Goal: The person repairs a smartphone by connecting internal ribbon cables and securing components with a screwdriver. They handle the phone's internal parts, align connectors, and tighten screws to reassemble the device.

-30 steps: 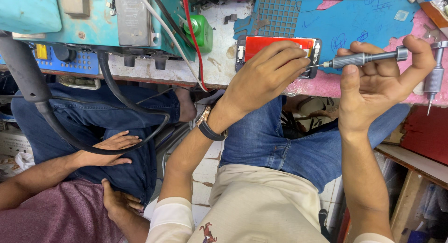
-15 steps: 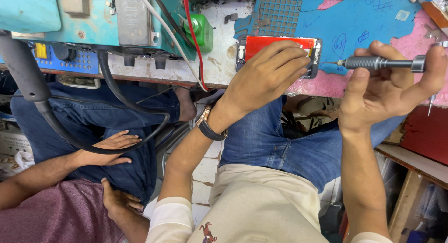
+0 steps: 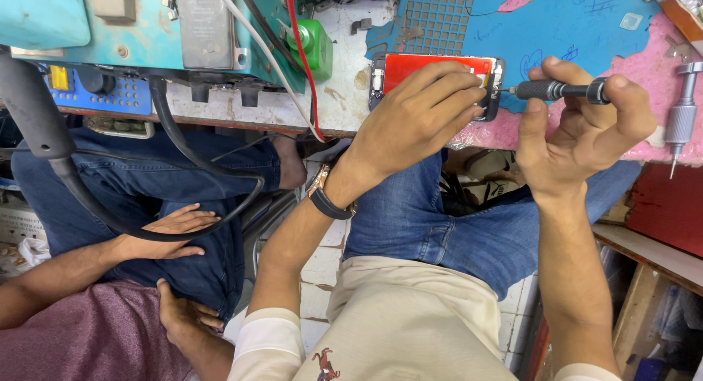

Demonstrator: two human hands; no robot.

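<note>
- Phone (image 3: 439,68) with a red front lies flat at the near edge of the workbench (image 3: 337,103), long side along that edge.
- Left hand (image 3: 417,121) rests spread on top of it, fingers bent, pressing it down.
- Right hand (image 3: 586,136) is closed around a small dark screwdriver (image 3: 560,90), just to the right of the phone.
- Screwdriver lies sideways, tip at the phone's right end.
- Another person's hands (image 3: 165,231) rest on their lap, well apart.
- No boxes or trays show near the phone.

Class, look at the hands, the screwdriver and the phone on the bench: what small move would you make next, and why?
Probably ease the screwdriver tip inward onto the phone edge. The right hand holds it level, its tip right at that edge, while the left hand presses the phone flat.
</note>
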